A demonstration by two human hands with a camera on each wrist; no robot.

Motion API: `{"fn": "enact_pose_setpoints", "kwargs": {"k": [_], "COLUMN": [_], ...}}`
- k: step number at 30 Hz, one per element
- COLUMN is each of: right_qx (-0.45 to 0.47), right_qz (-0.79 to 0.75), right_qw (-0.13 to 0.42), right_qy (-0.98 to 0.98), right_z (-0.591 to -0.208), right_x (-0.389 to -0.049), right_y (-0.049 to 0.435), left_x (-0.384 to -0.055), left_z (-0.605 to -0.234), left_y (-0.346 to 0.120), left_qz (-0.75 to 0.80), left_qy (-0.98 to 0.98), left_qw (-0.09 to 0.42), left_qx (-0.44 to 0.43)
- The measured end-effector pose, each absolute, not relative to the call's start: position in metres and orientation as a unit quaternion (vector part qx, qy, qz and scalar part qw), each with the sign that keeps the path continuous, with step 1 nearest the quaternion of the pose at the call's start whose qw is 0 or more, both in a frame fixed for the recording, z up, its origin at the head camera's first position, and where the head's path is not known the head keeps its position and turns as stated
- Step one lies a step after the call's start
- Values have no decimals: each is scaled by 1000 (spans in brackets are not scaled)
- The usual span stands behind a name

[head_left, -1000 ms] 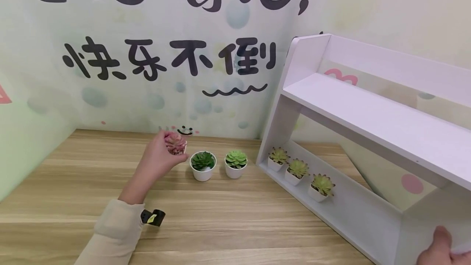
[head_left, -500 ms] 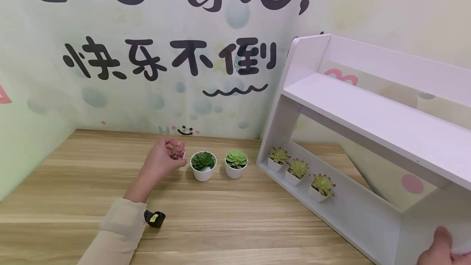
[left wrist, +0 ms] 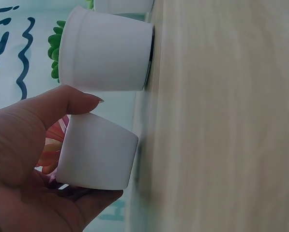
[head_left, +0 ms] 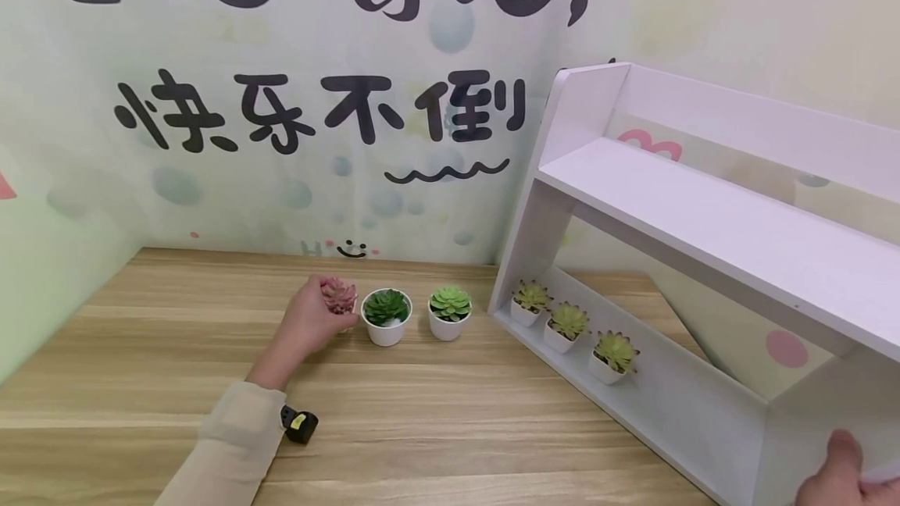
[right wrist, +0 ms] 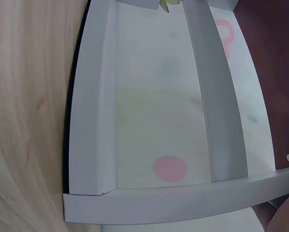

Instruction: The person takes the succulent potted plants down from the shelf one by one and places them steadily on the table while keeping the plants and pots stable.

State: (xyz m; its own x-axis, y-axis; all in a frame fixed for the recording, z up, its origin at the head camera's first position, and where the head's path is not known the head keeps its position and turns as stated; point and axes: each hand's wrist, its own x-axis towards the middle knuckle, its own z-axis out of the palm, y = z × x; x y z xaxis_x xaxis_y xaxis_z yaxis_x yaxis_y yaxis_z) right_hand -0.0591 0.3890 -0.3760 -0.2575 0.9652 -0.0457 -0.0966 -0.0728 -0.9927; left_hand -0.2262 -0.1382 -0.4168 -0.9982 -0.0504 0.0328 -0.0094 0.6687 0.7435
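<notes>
My left hand (head_left: 308,324) holds a pink succulent (head_left: 340,295) in a small white pot (left wrist: 98,152), the thumb on one side and fingers on the other. In the left wrist view this pot tilts a little, its base close to the wooden table; contact cannot be made out. To its right stand a dark green potted succulent (head_left: 387,309) and a light green potted succulent (head_left: 450,304). At the lower right, my right hand (head_left: 844,476) grips the side panel of a white two-tier shelf (head_left: 710,205), thumb on the inner face.
Three yellow-green succulents (head_left: 568,322) in white pots line the left part of the lower tier. The wooden table (head_left: 436,420) runs back to a printed wall covering (head_left: 295,194). Slanting across the table's right side, the shelf has an open back.
My left hand has lowered the pink succulent towards the table, shifting slightly right. The right hand keeps its place on the shelf panel. The other pots have stayed put.
</notes>
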Motion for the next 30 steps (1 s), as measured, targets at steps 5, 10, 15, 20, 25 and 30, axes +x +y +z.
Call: {"fn": "enact_pose_setpoints", "kwargs": {"k": [5, 10, 15, 20, 25, 30], "right_qx": [-423, -418, -411, -420, -428, -432], "right_qz": [614, 636, 650, 647, 642, 638], "right_qw": [430, 429, 431, 421, 412, 406], "right_qy": [-509, -487, -472, -477, -484, -491], "right_z": [-376, -378, -378, -377, -376, -376], "right_x": [-58, -59, -60, -60, -60, -59], "right_y": [391, 395, 397, 397, 395, 395], "left_x": [-226, -226, -227, -227, -227, -227], "left_z": [-419, -420, -421, -422, -423, -423], "left_y": [-139, -140, -140, -141, -143, -145], "left_qz": [-413, -418, -418, -412, -410, -405], "left_qy": [-910, -908, -908, -911, -912, -914], "left_qw": [20, 17, 12, 9, -1, -11], "left_qx": [22, 25, 23, 22, 26, 21]}}
